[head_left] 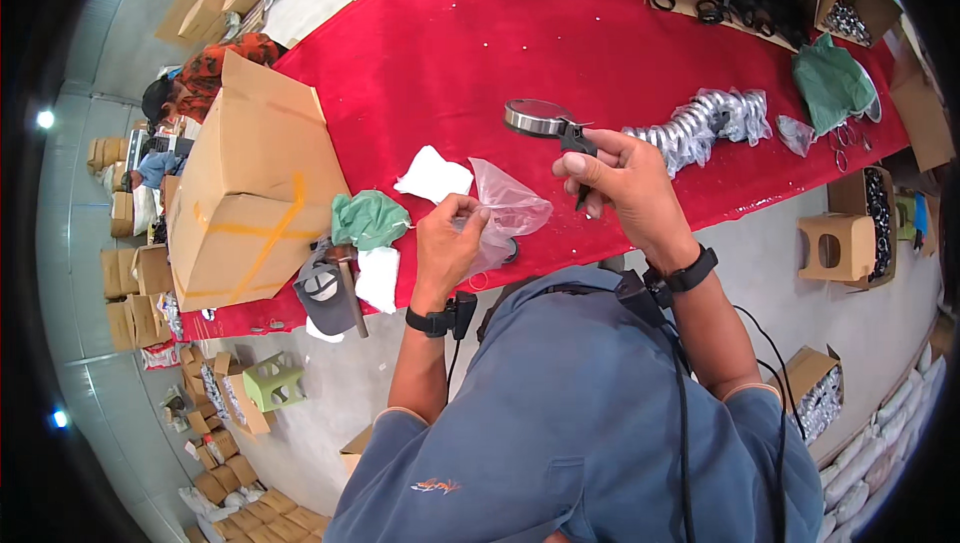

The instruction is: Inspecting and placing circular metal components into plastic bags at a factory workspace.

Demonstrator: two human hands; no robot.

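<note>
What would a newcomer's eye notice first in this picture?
The red table cover fills the upper middle. Over it, the right hand holds a round metal-rimmed piece by its black handle, while the left hand pinches a plastic bag. A large cardboard box stands at left.

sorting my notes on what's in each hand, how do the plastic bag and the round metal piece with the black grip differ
The plastic bag is clear and colourless, while the round metal piece is shiny silver with a black grip. The plastic bag is limp and creased; the round metal piece keeps a firm round shape. The left hand pinches the bag, the right hand holds the metal piece. Both are held up.
</note>
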